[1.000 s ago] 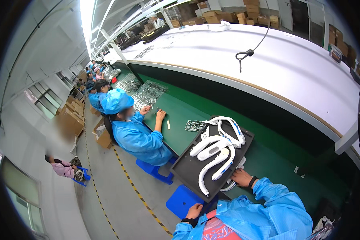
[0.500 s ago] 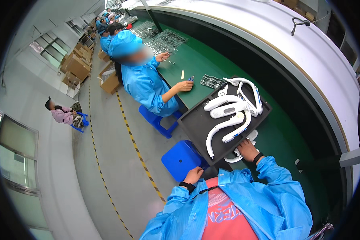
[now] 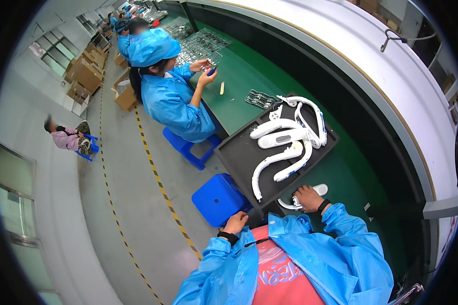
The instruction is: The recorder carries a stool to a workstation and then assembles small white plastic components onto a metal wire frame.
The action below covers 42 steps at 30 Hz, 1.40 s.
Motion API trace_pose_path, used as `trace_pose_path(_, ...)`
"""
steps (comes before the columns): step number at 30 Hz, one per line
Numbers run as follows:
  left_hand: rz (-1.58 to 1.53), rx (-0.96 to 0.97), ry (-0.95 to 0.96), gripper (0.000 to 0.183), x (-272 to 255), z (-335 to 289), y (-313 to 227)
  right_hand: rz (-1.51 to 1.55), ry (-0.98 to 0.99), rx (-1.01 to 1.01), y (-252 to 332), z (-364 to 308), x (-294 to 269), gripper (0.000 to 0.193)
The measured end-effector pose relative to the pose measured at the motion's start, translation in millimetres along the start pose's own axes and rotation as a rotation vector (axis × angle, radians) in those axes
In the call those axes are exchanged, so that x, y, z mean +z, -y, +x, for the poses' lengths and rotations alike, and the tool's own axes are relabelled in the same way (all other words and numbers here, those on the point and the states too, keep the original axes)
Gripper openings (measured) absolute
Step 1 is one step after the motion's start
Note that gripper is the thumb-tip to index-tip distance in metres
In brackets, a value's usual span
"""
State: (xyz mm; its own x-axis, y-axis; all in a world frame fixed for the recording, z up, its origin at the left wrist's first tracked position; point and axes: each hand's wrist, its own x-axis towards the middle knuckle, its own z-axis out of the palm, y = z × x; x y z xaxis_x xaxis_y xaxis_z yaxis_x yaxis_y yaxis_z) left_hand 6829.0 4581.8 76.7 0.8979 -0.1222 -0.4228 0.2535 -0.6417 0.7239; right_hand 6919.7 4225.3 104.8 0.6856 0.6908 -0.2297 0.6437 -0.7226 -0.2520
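Note:
My right hand (image 3: 308, 199) is on the green workbench just below the tray's near edge, its fingers closed over a white curved plastic part (image 3: 289, 205). One thin curved end sticks out left of the hand, and a rounded white end shows past it on the right; the middle is hidden under my fingers. My left hand (image 3: 236, 222) lies low by the blue stool, fingers stretched out and resting, with nothing seen in it. Several similar white curved parts (image 3: 282, 138) are piled in a black tray (image 3: 228, 151) in front of me.
A co-worker in blue (image 3: 170, 104) sits left of the bench, holding a small blue-handled tool. Metal pieces (image 3: 260, 98) lie beyond the tray. A blue stool (image 3: 216, 199) stands at the tray's left. Cartons (image 3: 85, 74) line the aisle; a person (image 3: 68, 138) sits by the wall.
My right hand and the white part have come away from the tray's edge, showing more of the part. The co-worker has raised the blue-handled tool from the bench. The view has shifted slightly.

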Motion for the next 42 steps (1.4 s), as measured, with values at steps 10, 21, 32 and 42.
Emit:
trace_pose_path(10,-0.064,-0.088,-0.08,0.031,-2.9,-7.4,-2.4,0.177,-0.008,-0.059,-5.6,-10.9,15.7,0.053)
trace_pose_path(21,-0.215,-0.085,-0.2,0.029,-13.0,21.4,12.8,0.297,-0.054,0.025,2.6,-17.5,-4.9,0.043)
trace_pose_path(32,-0.401,0.007,-0.38,0.025,-49.1,62.3,2.2,0.348,-0.062,0.145,15.0,-40.4,-33.3,0.05)
trace_pose_path(42,-0.823,-0.151,-0.341,0.049,-80.1,111.5,-27.9,0.069,-0.209,0.039,71.9,-11.6,-245.5,0.049)
